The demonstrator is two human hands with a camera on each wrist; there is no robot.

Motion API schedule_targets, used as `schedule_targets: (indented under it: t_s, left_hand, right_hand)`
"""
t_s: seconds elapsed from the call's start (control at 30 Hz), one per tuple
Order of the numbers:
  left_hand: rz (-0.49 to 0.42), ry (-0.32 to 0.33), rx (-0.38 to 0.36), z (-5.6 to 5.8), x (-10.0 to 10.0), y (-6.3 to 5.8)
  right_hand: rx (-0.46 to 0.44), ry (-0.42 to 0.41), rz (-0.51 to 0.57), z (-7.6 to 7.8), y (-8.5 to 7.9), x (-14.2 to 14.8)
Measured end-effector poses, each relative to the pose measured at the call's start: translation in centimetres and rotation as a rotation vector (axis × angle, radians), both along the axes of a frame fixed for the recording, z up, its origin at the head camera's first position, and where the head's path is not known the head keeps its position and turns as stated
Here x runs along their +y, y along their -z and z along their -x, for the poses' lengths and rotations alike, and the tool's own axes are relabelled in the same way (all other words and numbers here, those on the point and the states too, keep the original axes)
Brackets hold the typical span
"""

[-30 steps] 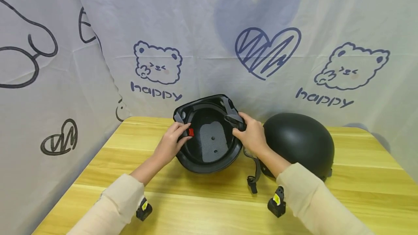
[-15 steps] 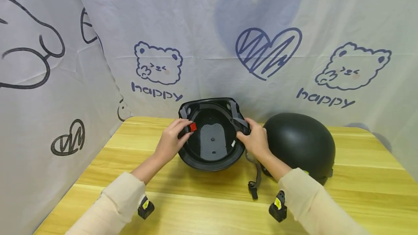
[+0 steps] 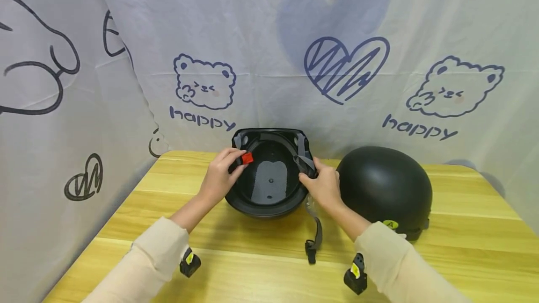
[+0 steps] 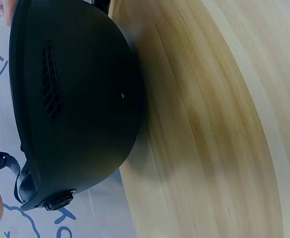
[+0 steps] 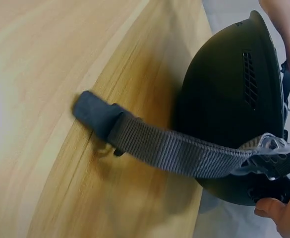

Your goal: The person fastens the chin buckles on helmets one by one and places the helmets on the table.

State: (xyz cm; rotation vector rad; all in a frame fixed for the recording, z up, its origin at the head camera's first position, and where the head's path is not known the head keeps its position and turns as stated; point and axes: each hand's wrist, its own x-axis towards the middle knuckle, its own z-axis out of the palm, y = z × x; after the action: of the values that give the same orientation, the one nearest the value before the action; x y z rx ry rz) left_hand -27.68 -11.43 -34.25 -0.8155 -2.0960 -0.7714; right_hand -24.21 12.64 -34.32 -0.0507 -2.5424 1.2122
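While the left hand (image 3: 216,174) pinched the red clip (image 3: 247,158) at the left edge of the helmet (image 3: 267,210), the right hand (image 3: 327,186) gripped the opposite rim, so both were busy. Helmet was over the bench (image 3: 252,265), hollow side up and tipped toward the near edge; couldn't tell if it touched down. What mattered imo was the loose buckle (image 3: 310,251): it dangled off the strap (image 3: 318,233) below the right hand, definitely nearer that one, with the strap running down and nearward. Red end faced right, across the hollow, so clip and buckle sat well apart.
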Motion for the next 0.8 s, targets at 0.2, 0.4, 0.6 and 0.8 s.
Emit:
schedule_targets:
  t_s: [0.2,0.4,0.6,0.8]
  left_hand:
    - [-0.008,-0.003,-0.027,0.2,-0.2,0.4]
    - [-0.006,-0.013,-0.051,0.3,-0.2,0.5]
    - [-0.005,-0.014,-0.058,0.4,-0.3,0.7]
    - [0.000,-0.011,-0.060,0.4,-0.5,0.8]
  right_hand:
    - [-0.047,-0.045,-0.055,-0.2,-0.1,-0.1]
    - [-0.052,-0.113,-0.153,-0.5,-0.4,0.5]
    - [0.188,-0.192,-0.220,-1.7,-0.7,1.1]
    - [0.534,-0.340,-0.252,-3.2,-0.2,1.6]
